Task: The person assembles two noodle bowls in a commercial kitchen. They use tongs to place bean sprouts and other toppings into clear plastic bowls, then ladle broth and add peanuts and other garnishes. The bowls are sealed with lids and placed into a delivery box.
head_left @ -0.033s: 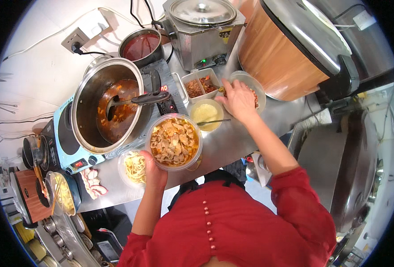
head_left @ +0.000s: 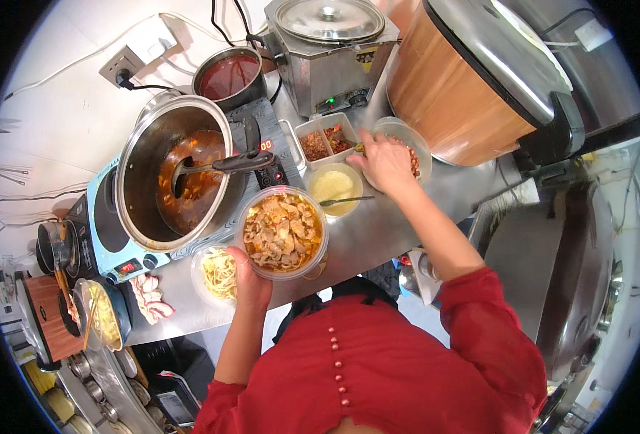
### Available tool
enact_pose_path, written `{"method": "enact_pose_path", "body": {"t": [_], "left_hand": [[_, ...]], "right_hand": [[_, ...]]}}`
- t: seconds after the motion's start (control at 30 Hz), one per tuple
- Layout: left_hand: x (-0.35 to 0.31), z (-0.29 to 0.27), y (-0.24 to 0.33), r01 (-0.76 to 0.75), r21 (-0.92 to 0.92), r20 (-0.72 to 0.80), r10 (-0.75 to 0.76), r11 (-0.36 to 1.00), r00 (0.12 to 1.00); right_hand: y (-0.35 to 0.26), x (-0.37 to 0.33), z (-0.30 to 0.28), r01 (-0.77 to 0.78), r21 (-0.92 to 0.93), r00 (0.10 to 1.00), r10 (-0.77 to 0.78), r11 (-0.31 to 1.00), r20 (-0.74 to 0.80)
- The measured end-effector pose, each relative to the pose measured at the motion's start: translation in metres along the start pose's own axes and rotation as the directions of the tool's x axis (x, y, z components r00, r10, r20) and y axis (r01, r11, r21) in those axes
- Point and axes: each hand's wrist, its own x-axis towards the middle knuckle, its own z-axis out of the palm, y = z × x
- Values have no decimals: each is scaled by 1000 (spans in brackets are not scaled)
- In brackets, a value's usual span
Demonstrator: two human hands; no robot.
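My left hand (head_left: 251, 281) grips the near rim of a clear plastic bowl (head_left: 282, 231) filled with orange broth and sliced pale pieces, held over the steel counter (head_left: 363, 242). My right hand (head_left: 385, 163) reaches into a clear bowl of reddish-brown bits (head_left: 417, 148), fingers bunched inside it; whether they hold anything is hidden. Between the hands sits a small bowl of yellow paste (head_left: 332, 186) with a spoon in it. A divided white container of condiments (head_left: 323, 141) stands just behind that. A small tub of pale noodles (head_left: 218, 273) lies left of my left hand.
A large steel pot of red broth (head_left: 182, 173) with a black-handled ladle sits on a blue induction cooker (head_left: 103, 231). Behind are a pot of red sauce (head_left: 231, 74), a lidded steel warmer (head_left: 331, 50) and a big wood-coloured cooker (head_left: 472, 79). A cloth (head_left: 150, 298) lies at the counter's left edge.
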Motion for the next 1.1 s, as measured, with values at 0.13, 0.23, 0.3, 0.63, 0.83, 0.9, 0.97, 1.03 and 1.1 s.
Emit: {"method": "enact_pose_path", "body": {"t": [0.13, 0.23, 0.3, 0.63, 0.83, 0.9, 0.97, 1.03, 1.1], "left_hand": [[1, 7, -2, -36, 8, -60, 37, 999, 998], [2, 9, -5, -78, 31, -59, 80, 996, 995], [4, 9, -8, -83, 40, -54, 86, 996, 995], [17, 16, -15, -98, 11, 16, 98, 995, 995], [29, 25, -17, -56, 16, 2, 56, 998, 998], [35, 28, -18, -31, 9, 31, 31, 999, 999], [43, 32, -21, -5, -19, -31, 4, 1000, 1000], [45, 35, -22, -25, 21, 8, 24, 999, 1000], [47, 39, -23, 25, -16, -25, -25, 1000, 999]], "right_hand": [[11, 24, 16, -11, 18, 994, 9, 1000, 105], [17, 33, 20, 103, 101, 994, -104, 990, 13], [20, 37, 19, 122, 180, 992, -126, 976, 10], [52, 35, 10, -295, 591, 955, 208, 750, 213], [64, 31, -6, -495, 834, 863, 245, 242, 441], [62, 26, -22, -532, 828, 839, 242, 176, 488], [54, 18, -43, -489, 857, 870, 164, 161, 466], [41, 8, -61, -464, 873, 885, 122, 151, 449], [23, -5, -73, -454, 867, 891, 103, 204, 443]]}}
